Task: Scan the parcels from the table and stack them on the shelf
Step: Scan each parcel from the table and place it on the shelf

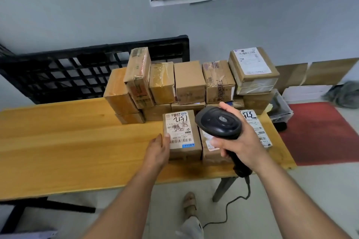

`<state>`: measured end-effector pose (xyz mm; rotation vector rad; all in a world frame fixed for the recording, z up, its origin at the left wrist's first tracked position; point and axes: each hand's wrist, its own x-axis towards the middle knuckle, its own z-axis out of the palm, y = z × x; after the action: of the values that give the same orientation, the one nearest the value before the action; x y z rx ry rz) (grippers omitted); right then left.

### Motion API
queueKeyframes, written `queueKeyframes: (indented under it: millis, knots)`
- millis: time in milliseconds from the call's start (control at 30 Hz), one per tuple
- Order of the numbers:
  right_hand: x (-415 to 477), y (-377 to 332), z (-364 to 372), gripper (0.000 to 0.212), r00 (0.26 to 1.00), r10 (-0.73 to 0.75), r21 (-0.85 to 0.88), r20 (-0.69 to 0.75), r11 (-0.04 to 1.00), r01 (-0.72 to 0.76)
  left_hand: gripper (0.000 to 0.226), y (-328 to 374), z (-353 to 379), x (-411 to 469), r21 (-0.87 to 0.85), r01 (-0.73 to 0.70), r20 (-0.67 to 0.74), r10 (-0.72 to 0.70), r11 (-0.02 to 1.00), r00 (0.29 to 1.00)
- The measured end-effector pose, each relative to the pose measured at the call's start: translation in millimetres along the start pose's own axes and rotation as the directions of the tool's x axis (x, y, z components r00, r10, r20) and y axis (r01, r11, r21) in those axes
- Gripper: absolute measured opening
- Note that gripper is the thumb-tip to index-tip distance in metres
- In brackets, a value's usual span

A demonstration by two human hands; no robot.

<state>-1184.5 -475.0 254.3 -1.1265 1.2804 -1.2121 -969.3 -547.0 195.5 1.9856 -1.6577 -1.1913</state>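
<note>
Currently, the person's left hand (158,147) rests flat against the side of a labelled parcel (182,136) on the wooden table (77,141). The right hand (239,141) grips a corded scanner (219,122) just above. A neighbouring parcel (208,153) touches it, so the scanner might read the wrong barcode, and the dangling cable (227,213) could snag.

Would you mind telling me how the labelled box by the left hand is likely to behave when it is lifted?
The box looks like rigid cardboard, so it should probably keep its shape. It lies flat on the table, so tipping or rolling seems unlikely. It is small next to the left hand, so probably light.
</note>
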Motion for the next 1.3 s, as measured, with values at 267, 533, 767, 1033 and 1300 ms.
queueKeyframes:
  millis: [267, 533, 767, 1033, 1300]
  knots:
    - [38.4, 42.5, 2.0, 0.094, 0.990, 0.131, 0.052, 0.055, 0.990, -0.134, 0.053, -2.0, 4.8, 0.1, -0.313, 0.029, 0.082, -0.004, 0.949, 0.997]
    - [41.7, 48.8, 4.4, 0.094, 0.987, 0.152, 0.075, 0.053, 0.985, -0.156, 0.063, -0.1, -8.9, 7.3, -0.420, 0.113, 0.242, -0.009, 0.901, 0.970]
    - [35.0, 39.9, 10.9, 0.088, 0.993, 0.106, 0.005, 0.050, 0.994, -0.106, 0.123, -5.4, -46.6, 7.2, -0.463, 0.090, 0.310, 0.066, 0.882, 0.948]
    - [-5.9, -6.6, 44.0, 0.092, 0.995, -0.040, 0.035, 0.088, 0.999, 0.037, 0.123, -17.4, -92.5, -27.2, -0.512, -0.146, 0.035, 0.190, 0.847, 0.981]
    - [-41.8, -54.8, 85.7, 0.099, 0.954, -0.180, 0.079, 0.240, 0.983, 0.166, 0.116, -35.6, -136.3, -75.9, -0.517, -0.309, -0.192, 0.243, 0.798, 0.951]
